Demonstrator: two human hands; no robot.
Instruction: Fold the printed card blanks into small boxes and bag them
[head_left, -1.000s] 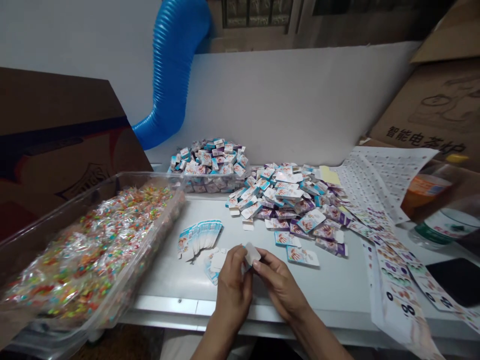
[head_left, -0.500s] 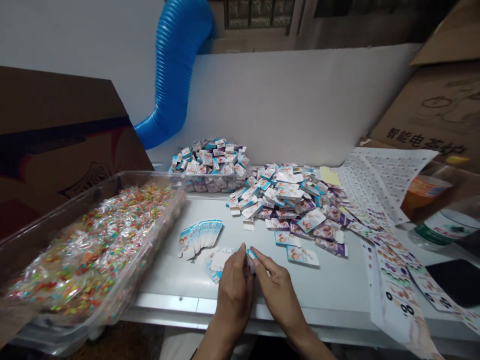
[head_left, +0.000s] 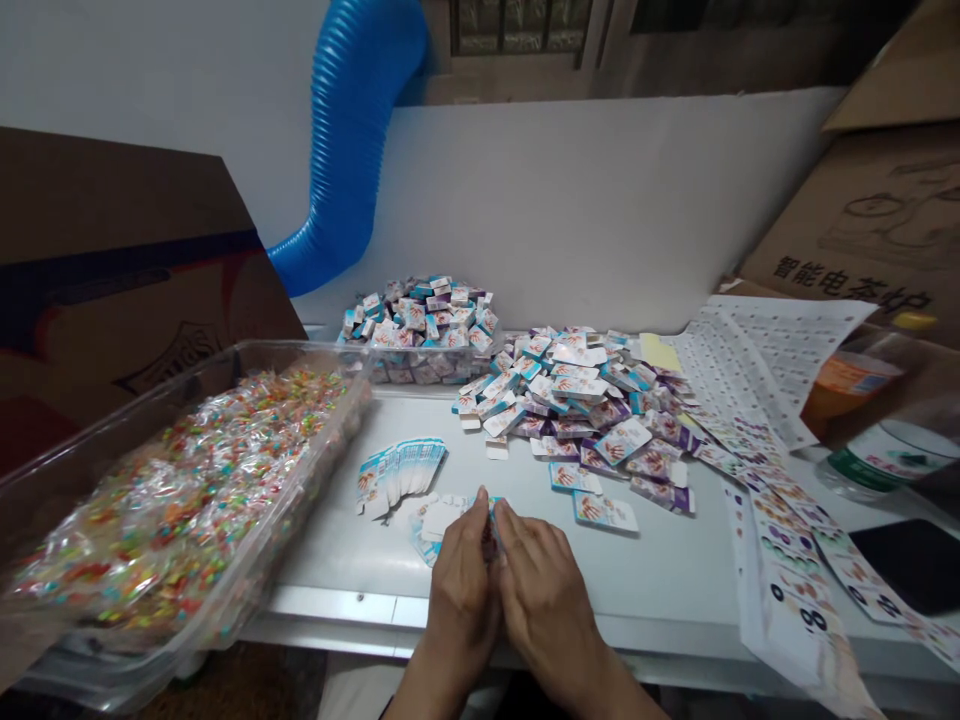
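Observation:
Near the table's front edge, my left hand (head_left: 463, 580) and my right hand (head_left: 544, 585) are pressed close together, fingers closed around one small printed box (head_left: 491, 535). Most of that box is hidden; a blue and printed sliver shows between the thumbs. Left of my hands lie loose flat cartons (head_left: 439, 520), white and blue. A fanned row of flat blue-and-white cartons (head_left: 401, 470) lies just beyond them. Farther back to the right is a heap of small folded boxes (head_left: 570, 385), blue, white and purple, with a few lying apart at its near side.
A clear plastic tub (head_left: 300, 520) of small bags with colourful pieces stands at left, beside a large cardboard box (head_left: 127, 270). Another clear bin (head_left: 420, 370) of boxes is at the back. Printed sheets (head_left: 787, 560), a black phone-like slab (head_left: 911, 565) and cups (head_left: 889, 455) occupy the right.
My right hand has turned and closed in against my left, its fingers now lying along the small box. The box is more covered than before. Everything else stays put.

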